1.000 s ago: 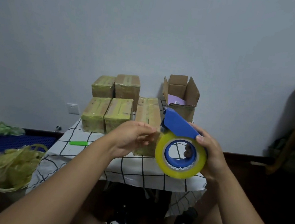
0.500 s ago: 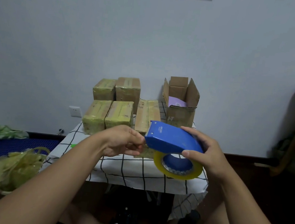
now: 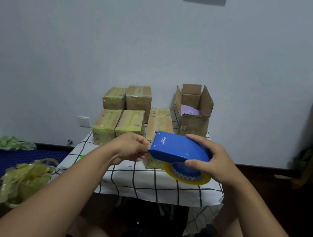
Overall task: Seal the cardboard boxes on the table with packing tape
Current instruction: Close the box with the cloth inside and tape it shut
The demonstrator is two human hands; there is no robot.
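Right hand (image 3: 216,162) fingers (image 3: 194,138) curl round the blue plastic tape dispenser (image 3: 177,148) with its yellow tape roll (image 3: 186,178); left hand (image 3: 129,147) fingers pinch its front edge, above the checked-cloth surface (image 3: 144,181). Beyond: taped cardboard boxes (image 3: 118,125), one open cardboard box (image 3: 195,111).

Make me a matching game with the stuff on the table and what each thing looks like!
Things:
1. tape dispenser
2. open cardboard box
3. tape roll
4. tablecloth

Looks:
A. white with black grid lines
B. yellow ring
C. blue, held in both hands
D. flaps up, purple paper inside

Pairs: 1-C, 2-D, 3-B, 4-A
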